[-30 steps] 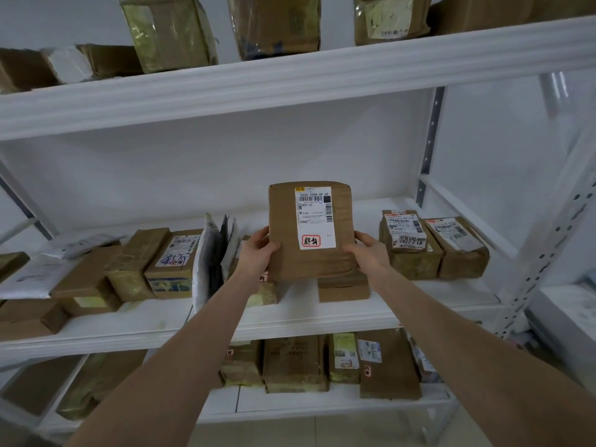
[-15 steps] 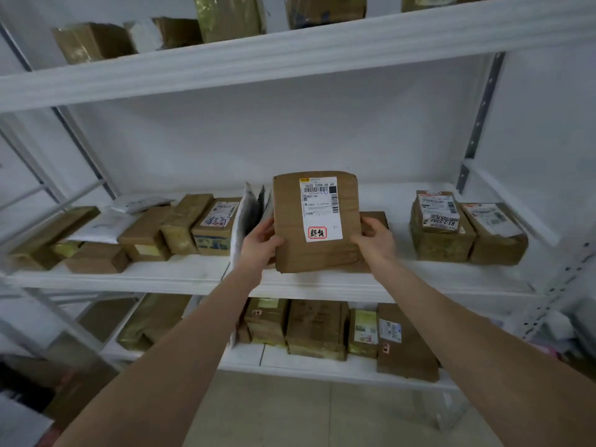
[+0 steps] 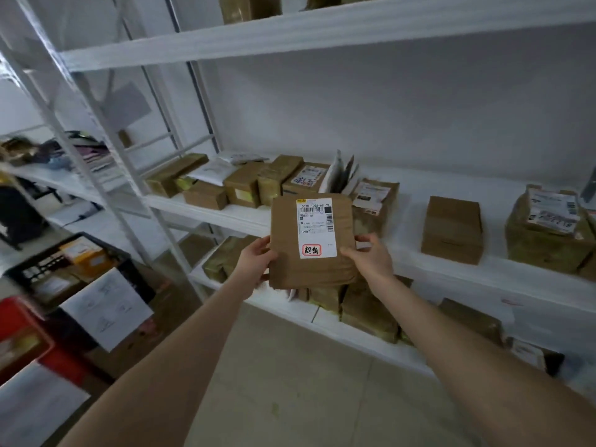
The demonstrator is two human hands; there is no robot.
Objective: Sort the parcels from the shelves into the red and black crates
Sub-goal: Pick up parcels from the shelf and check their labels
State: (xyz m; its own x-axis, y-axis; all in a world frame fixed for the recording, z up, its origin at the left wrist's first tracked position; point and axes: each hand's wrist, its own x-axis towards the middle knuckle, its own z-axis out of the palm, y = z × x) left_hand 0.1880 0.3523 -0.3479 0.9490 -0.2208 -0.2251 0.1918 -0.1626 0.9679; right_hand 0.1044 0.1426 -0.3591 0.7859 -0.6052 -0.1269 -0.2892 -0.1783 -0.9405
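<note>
Parcel (image 3: 309, 243), brown, label toward the camera, held upright in the air before the middle shelf (image 3: 451, 272); left hand (image 3: 254, 262) and right hand (image 3: 371, 259) grip its lower edges. Carry it level, both grips firm, leftward to red crate (image 3: 19, 321) or, beyond, black crate (image 3: 35, 271). The shelf upright (image 3: 138, 221) stands near that path. Boxes (image 3: 451, 230) sit shelved behind.

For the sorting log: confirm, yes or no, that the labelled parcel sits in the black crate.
No: the left hand and right hand hold the parcel up before the shelves, well apart from the black crate.
</note>
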